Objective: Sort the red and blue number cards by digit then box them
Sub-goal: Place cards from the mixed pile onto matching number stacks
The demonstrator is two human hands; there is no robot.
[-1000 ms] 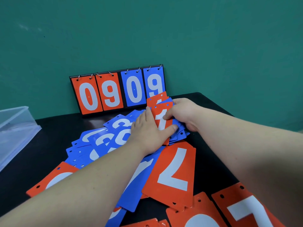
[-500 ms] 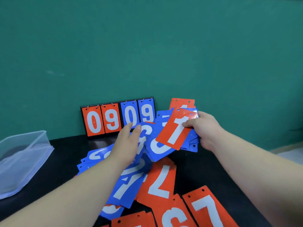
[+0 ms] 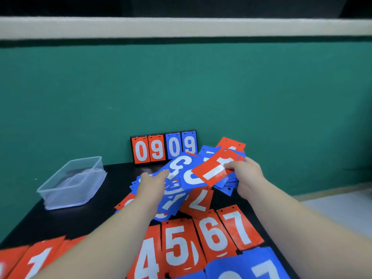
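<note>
A loose heap of red and blue number cards (image 3: 177,200) lies mid-table. My right hand (image 3: 246,176) holds a fanned stack of cards above the heap, with a red 1 card (image 3: 215,170) on top and blue cards beneath. My left hand (image 3: 153,181) touches a blue 3 card (image 3: 179,165) at its lower edge, fingers around it. Near the front edge lie sorted red cards in a row: a red 1 (image 3: 38,260), 4 (image 3: 147,258), 5 (image 3: 178,246), 6 (image 3: 212,234) and 7 (image 3: 239,228), with blue cards (image 3: 245,266) below them.
A clear plastic box (image 3: 72,182) sits open at the table's left. A flip scoreboard (image 3: 164,147) reading 0909 stands against the green wall behind the heap. The black table (image 3: 80,220) ends at the right, past my right arm.
The view has tilted up and back, showing the sorted front row. My right hand still holds the lifted stack. My left hand has reached further forward onto the blue 3 card.
</note>
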